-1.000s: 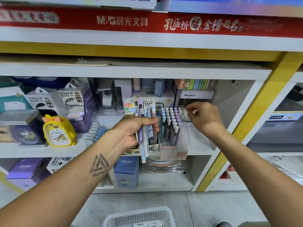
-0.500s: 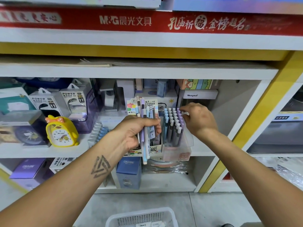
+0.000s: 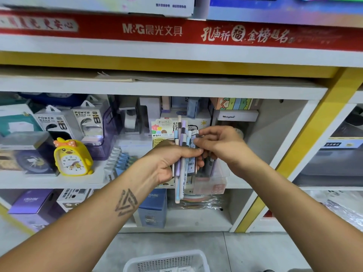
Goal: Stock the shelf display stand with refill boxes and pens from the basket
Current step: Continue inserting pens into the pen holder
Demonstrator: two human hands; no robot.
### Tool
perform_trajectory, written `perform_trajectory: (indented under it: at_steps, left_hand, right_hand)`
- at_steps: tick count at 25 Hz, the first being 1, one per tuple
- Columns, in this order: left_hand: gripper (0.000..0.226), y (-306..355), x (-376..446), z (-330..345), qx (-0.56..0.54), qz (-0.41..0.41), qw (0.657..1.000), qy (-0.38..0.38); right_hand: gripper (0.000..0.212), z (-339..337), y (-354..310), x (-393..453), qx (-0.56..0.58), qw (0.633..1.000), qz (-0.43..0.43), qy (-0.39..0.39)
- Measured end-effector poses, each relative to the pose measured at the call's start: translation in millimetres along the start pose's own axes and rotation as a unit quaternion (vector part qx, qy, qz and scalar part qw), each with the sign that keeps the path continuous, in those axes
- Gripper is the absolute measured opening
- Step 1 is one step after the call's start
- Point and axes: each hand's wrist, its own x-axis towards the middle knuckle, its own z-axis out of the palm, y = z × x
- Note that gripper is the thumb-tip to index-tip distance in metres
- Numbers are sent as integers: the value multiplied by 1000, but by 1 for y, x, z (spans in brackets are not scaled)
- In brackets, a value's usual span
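At the centre of the frame the left hand grips a bundle of pens, fingers curled round the middle of their barrels. The pens stand nearly upright, long axis running top to bottom of the frame; their capped ends fan out above the fist and one pale blue pen hangs lowest, its tip reaching below the shelf edge. The right hand comes in from the right and pinches the upper part of one pen in the bundle between thumb and forefinger, the other fingers loosely bent.

Directly behind both hands sits the clear display stand, at the front edge of the middle shelf, with more pens standing in it, mostly hidden by the hands. A printed refill box stands just behind and left of the bundle. To the right of the stand the shelf has open room up to the white side panel.

A yellow duck clock stands at centre left, well apart from the hands. The white basket shows at the bottom edge of the frame, on the floor below the arms.
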Motion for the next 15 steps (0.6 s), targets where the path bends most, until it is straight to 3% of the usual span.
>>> perform_trajectory:
  at_steps: [5, 10, 15]
  left_hand:
    - [27, 1, 0, -2, -38, -15, 999, -25]
    - [33, 3, -4, -2, -52, -30, 997, -47]
    - [17, 9, 0, -12, -77, -32, 996, 42]
  right_hand:
    - [25, -4, -3, 1, 52, 998, 18, 25]
    - [25, -6, -8, 2, 28, 999, 12, 27]
    - [11, -14, -11, 7, 61, 989, -16, 133]
